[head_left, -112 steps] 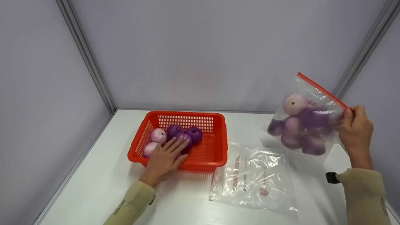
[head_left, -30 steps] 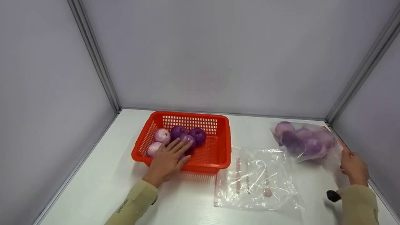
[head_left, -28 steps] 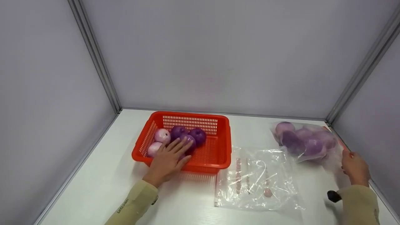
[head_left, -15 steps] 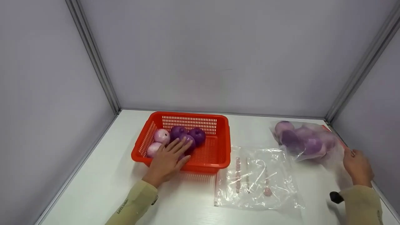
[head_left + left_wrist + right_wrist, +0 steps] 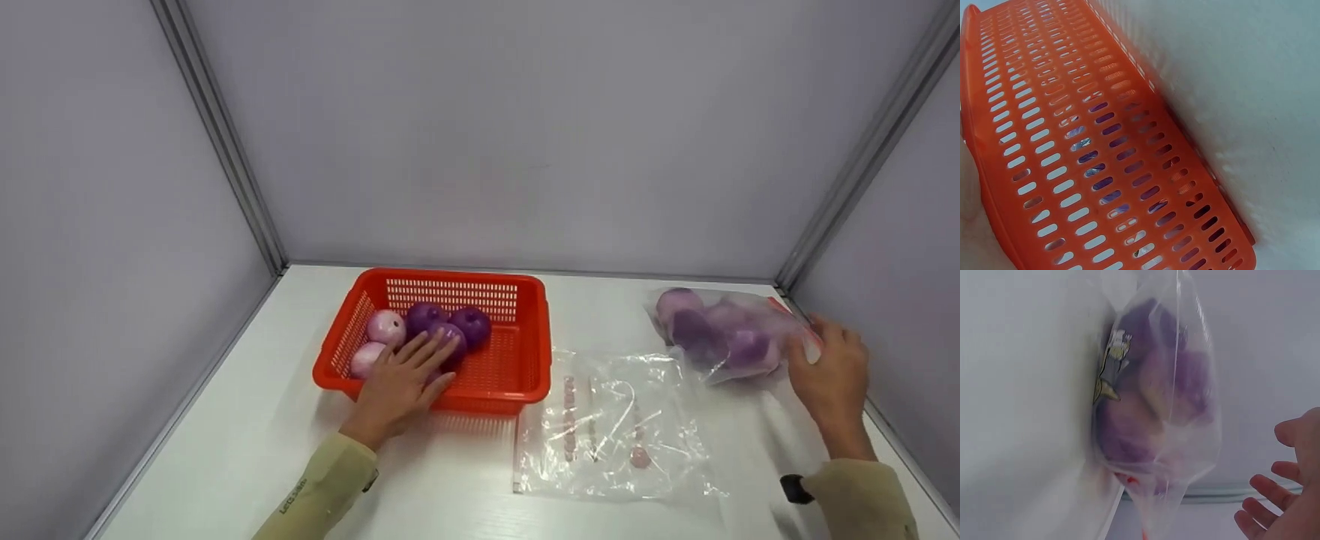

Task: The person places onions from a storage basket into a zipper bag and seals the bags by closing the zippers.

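Note:
My left hand (image 5: 397,386) lies with straight fingers over purple and pale pink onions (image 5: 386,328) in a red plastic basket (image 5: 543,345). Its palm crosses the basket's near rim. The left wrist view shows the slotted basket wall (image 5: 994,169), with bits of purple behind the slots. At the back right, a transparent zip bag (image 5: 720,330) full of onions lies on the table, its red strip towards the right. Beside that strip is my right hand (image 5: 832,375). In the right wrist view the right hand (image 5: 1292,489) has spread fingers, apart from the bag (image 5: 1157,399).
A flat transparent bag (image 5: 615,435) with red print lies on the white table (image 5: 442,495), right of the basket. Grey wall panels (image 5: 525,150) close in the table at the back and both sides.
The right hand has lowered the onion-filled zip bag from the air onto the table, then let go of its red strip, with fingers now spread. The left hand stays on the onions.

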Demonstrator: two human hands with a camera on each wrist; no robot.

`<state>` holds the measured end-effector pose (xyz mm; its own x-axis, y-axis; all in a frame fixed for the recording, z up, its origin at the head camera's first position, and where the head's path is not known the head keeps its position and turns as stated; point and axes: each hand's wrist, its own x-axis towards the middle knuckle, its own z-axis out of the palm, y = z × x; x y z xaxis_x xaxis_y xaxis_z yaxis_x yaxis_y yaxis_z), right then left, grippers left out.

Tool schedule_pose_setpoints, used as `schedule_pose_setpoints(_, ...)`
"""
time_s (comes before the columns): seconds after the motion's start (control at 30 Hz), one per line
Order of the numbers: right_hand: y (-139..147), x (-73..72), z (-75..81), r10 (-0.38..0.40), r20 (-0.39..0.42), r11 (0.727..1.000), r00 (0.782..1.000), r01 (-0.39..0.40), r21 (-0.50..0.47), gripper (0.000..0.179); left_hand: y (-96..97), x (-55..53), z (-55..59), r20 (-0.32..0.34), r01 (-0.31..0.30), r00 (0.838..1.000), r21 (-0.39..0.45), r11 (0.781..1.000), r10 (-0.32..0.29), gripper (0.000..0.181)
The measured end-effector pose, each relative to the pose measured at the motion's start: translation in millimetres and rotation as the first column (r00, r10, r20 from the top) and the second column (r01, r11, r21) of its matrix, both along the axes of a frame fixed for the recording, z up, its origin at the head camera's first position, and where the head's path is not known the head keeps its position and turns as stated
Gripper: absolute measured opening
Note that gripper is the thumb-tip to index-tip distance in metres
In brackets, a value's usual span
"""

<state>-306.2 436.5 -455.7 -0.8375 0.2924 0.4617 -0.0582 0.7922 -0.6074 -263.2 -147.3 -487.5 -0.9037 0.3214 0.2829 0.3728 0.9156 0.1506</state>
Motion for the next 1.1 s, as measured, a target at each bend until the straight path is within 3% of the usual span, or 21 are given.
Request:
schedule_pose_setpoints(0.1, -19, 6.7, 2.7, 0.113, -0.031, 0.993, 0.993, -0.111, 0.049, 0.038, -0.1, 0.6, 1.3, -0.006, 0.002, 1.000, 0.003, 1.000, -0.002, 0.061)
schedule_pose_setpoints(0.2, -33, 12.4, 1.7, 0.241, 0.056, 0.967, 0.969, -0.245, 0.075, 0.028, 0.4, 1.7, 2.6, -0.002, -0.002, 1.000, -0.002, 1.000, 0.002, 0.061)
schedule_pose_setpoints(0.3, -44, 14.3, -3.0, 0.354, 0.218, 0.927, 0.909, -0.372, 0.045, 0.027, 0.8, 2.5, 3.8, -0.004, -0.010, 1.000, -0.005, 1.000, 0.010, 0.061)
schedule_pose_setpoints(0.37, -50, 13.9, -7.9, 0.411, 0.318, 0.901, 0.855, -0.433, -0.001, 0.031, 1.0, 2.7, 4.4, -0.006, -0.014, 1.000, -0.004, 1.000, 0.014, 0.061)
schedule_pose_setpoints(0.5, -57, 14.5, -17.6, 0.464, 0.435, 0.877, 0.771, -0.470, -0.101, 0.036, 2.4, 3.0, 4.7, 0.002, -0.021, 1.000, -0.019, 1.000, 0.021, 0.062)
schedule_pose_setpoints(0.57, -58, 15.6, -21.2, 0.482, 0.469, 0.869, 0.740, -0.472, -0.147, 0.036, 3.1, 4.0, 4.3, 0.004, -0.022, 1.000, -0.022, 1.000, 0.022, 0.062)
schedule_pose_setpoints(0.67, -59, 18.3, -23.9, 0.488, 0.503, 0.866, 0.713, -0.465, -0.182, 0.036, 3.8, 5.8, 3.4, 0.007, -0.020, 1.000, -0.021, 1.000, 0.020, 0.062)
schedule_pose_setpoints(0.73, -60, 19.4, -23.5, 0.482, 0.507, 0.869, 0.715, -0.464, -0.172, 0.035, 4.0, 6.4, 3.1, 0.003, -0.013, 1.000, -0.011, 1.000, 0.013, 0.062)
schedule_pose_setpoints(0.8, -61, 20.4, -21.1, 0.457, 0.506, 0.877, 0.731, -0.464, -0.123, 0.034, 4.1, 6.5, 3.2, -0.003, -0.007, 1.000, -0.001, 1.000, 0.007, 0.061)
schedule_pose_setpoints(0.9, -66, 21.9, -15.0, 0.390, 0.479, 0.891, 0.786, -0.454, 0.019, 0.029, 4.0, 6.8, 4.2, -0.012, -0.001, 1.000, 0.009, 1.000, 0.001, 0.061)
schedule_pose_setpoints(1.0, -78, 23.7, -9.2, 0.342, 0.392, 0.889, 0.854, -0.429, 0.159, 0.023, 3.8, 7.2, 5.2, -0.010, -0.002, 1.000, 0.009, 1.000, 0.002, 0.060)
schedule_pose_setpoints(1.03, -83, 24.0, -8.1, 0.349, 0.351, 0.882, 0.869, -0.431, 0.190, 0.020, 3.9, 7.2, 5.4, -0.006, -0.003, 1.000, 0.009, 1.000, 0.003, 0.061)
schedule_pose_setpoints(1.1, -97, 24.3, -7.5, 0.406, 0.280, 0.858, 0.870, -0.468, 0.212, 0.013, 3.8, 7.2, 5.6, 0.001, -0.008, 1.000, 0.004, 1.000, 0.008, 0.061)
